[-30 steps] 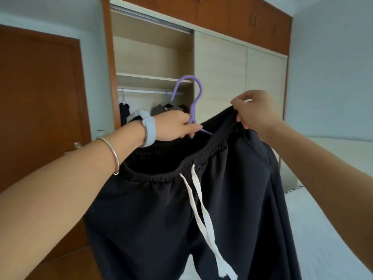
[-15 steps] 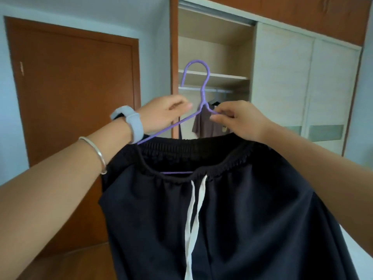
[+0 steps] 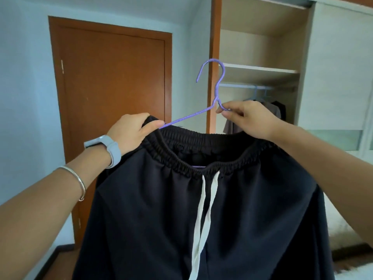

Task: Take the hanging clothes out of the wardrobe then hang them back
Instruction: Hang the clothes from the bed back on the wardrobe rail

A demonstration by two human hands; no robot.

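Note:
Black drawstring trousers [image 3: 232, 215] with a white cord hang in front of me on a purple hanger [image 3: 217, 91], whose hook stands upright above the waistband. My left hand [image 3: 132, 131] pinches the left end of the elastic waistband against the hanger's arm. My right hand [image 3: 249, 118] grips the hanger just below its neck, on the right arm. The hanger's bottom bar shows faintly inside the waistband. Behind, the wardrobe [image 3: 260, 57] stands open, with a rail [image 3: 242, 85] under a shelf.
A few dark garments [image 3: 270, 110] hang on the rail at the right of the open bay. A closed brown door [image 3: 113, 87] fills the wall to the left. Pale sliding wardrobe panels [image 3: 339, 77] are on the right, with a bed edge [image 3: 347, 219] below them.
The view has swung left, so the door is now central. My left hand moved down from the hanger's arm to the waistband's left end. My right hand stays on the hanger's neck.

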